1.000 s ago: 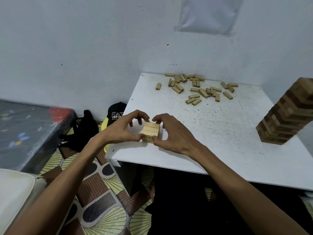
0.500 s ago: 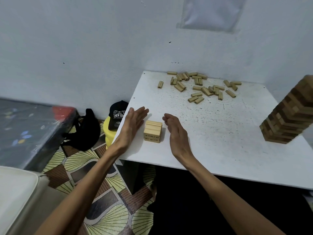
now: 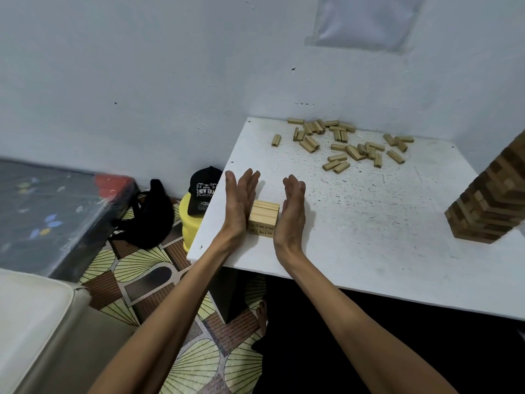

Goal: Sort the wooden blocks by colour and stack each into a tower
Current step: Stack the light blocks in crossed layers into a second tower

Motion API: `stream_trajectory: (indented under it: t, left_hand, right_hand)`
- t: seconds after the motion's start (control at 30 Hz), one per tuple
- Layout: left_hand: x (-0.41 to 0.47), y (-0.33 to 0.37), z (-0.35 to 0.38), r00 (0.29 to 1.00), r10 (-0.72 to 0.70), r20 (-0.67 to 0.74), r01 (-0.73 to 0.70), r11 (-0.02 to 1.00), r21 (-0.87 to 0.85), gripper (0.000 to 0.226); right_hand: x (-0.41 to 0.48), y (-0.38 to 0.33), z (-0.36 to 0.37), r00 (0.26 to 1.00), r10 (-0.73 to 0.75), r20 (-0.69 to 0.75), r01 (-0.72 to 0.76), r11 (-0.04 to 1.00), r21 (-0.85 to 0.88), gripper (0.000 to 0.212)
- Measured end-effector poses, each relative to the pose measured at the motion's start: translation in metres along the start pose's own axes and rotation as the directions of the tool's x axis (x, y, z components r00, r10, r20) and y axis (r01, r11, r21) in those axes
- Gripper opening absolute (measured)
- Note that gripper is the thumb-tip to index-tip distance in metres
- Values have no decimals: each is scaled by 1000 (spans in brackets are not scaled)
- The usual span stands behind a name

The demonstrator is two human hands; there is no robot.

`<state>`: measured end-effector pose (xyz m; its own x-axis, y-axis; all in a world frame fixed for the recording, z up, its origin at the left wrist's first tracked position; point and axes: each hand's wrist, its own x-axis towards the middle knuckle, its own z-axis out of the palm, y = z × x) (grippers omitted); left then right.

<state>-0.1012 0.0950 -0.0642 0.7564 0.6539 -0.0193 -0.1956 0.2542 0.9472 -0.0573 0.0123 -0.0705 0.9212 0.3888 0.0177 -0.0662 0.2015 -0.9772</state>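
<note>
A short stack of light wooden blocks [image 3: 263,216] sits near the left front of the white table [image 3: 369,237]. My left hand [image 3: 240,204] lies flat against its left side, fingers straight. My right hand [image 3: 292,213] presses flat against its right side in the same way. Several loose light blocks [image 3: 345,143] lie scattered at the back of the table. A tall tower of darker brown blocks [image 3: 494,200] stands at the right edge, its top cut off by the frame.
A wall runs behind the table. Left of the table on the patterned floor stand a yellow container [image 3: 190,223] with a black cap [image 3: 203,190] on it and a black bag [image 3: 147,217]. A dark mattress [image 3: 51,211] lies further left.
My fingers let go of the small stack and straightened. Both palms then closed in and now press flat against its two sides.
</note>
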Motion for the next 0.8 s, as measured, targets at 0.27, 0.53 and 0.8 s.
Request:
stream_trajectory:
  t: [0.27, 0.53, 0.8]
  left_hand:
    - [2, -2, 6, 1000, -4, -26, 3, 999, -42, 99]
    - [1, -3, 5, 1000, -17, 18, 17, 999, -41, 100]
    - [-2, -3, 5, 995, -53, 86, 53, 999, -4, 100]
  right_hand:
    - [4, 1, 9, 998, 29, -48, -25, 997, 75, 56]
    - [5, 5, 9, 999, 32, -21, -30, 997, 65, 70]
    - [4, 5, 11, 999, 48, -21, -47, 998, 36, 56]
